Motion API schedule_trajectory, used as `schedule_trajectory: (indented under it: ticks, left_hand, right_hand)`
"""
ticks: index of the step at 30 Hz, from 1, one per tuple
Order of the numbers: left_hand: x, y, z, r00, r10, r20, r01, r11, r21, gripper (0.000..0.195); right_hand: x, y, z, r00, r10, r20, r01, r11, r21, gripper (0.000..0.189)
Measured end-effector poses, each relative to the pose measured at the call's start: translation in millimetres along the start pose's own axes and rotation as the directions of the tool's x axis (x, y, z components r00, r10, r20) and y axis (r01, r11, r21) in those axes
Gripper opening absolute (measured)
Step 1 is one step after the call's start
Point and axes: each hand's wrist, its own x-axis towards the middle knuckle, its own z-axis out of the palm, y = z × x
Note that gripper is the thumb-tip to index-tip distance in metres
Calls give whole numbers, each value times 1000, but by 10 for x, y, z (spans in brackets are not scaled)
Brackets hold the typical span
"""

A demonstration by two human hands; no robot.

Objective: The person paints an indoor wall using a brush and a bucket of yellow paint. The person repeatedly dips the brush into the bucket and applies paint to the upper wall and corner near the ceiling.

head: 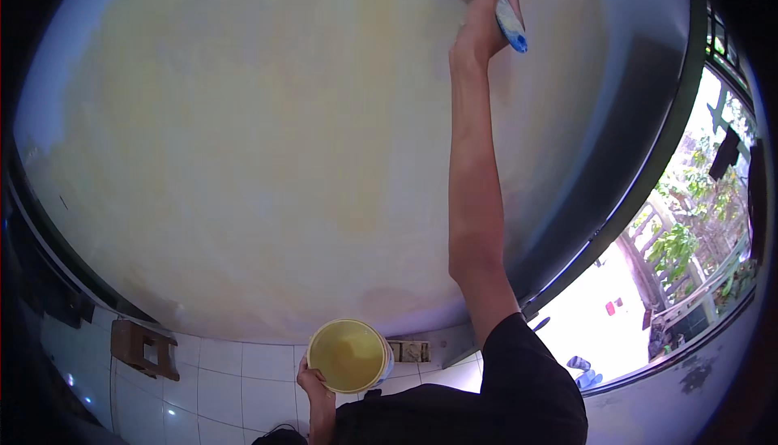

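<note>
My right hand point(486, 16) reaches high up the wall, gripping a paintbrush point(510, 25) whose handle has a blue end. The handle is smeared with pale paint, and its bristles lie at the top edge of the view, partly cut off. Low down, my left hand point(315, 381) holds a round plastic bucket point(349, 357) by its rim, with the thumb over the edge. Yellowish paint shows inside the bucket. The wall point(273, 141) before me bears uneven, streaky yellow paint, with bluish-white areas toward its left and right sides.
A brown plastic stool point(144, 351) stands on the white tiled floor point(267, 363) at the left. Beside the bucket, a wooden object point(410, 351) lies by the wall's foot. At the right, an open doorway point(614, 305) shows bright ground, plants and blue sandals point(587, 378).
</note>
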Motion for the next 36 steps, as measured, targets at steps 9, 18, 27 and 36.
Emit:
schedule_trajectory:
  ticks: [9, 18, 27, 36]
  left_hand:
    - [-68, -34, -15, 999, -44, 23, 44, 999, 2, 57]
    - [-65, 6, -61, 997, -71, -40, 75, 991, 114, 65]
    - [-111, 5, 56, 996, -39, 79, 29, 992, 121, 51]
    - [-97, -26, 18, 993, -64, 94, 55, 993, 101, 61]
  right_hand:
    - [-46, -264, 46, 968, 55, 246, 48, 917, -395, 24]
    - [-13, -360, -58, 994, 97, 55, -81, 968, -238, 23]
    - [-174, -266, -125, 983, 26, 179, 26, 958, -285, 22]
    - [-231, -210, 13, 921, 36, 388, 34, 985, -171, 21]
